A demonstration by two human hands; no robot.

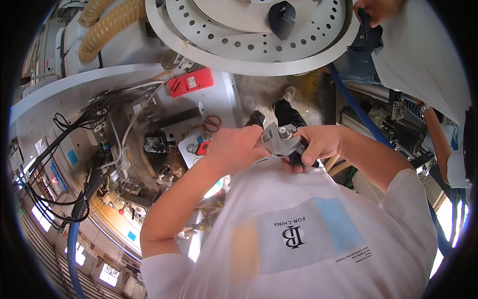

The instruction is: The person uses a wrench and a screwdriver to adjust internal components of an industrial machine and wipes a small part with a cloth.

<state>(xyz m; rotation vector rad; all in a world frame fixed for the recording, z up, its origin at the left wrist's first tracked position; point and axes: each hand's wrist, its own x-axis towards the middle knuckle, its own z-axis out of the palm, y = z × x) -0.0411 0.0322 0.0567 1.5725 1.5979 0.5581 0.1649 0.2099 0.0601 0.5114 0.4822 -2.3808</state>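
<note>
In front of my chest, both hands meet at a grey metal adjustable wrench (pixel 280 145). My left hand (pixel 234 149) is closed round its left side, and the handle is hidden. A silver nut or bolt head (pixel 285 132) shows at the wrench head. My right hand (pixel 321 142) grips a small black part (pixel 298 155) against the wrench's right side, with the thumb on top. Most of that black part is covered by the fingers, so its kind cannot be told.
A white ring-shaped machine with holes (pixel 239 47) spans the far side, a dark piece (pixel 282 20) on it. On the left are a red case (pixel 190 82), red-handled scissors (pixel 212 123) and black cables (pixel 64 127). Another person's hand (pixel 381 9) holds dark material at far right.
</note>
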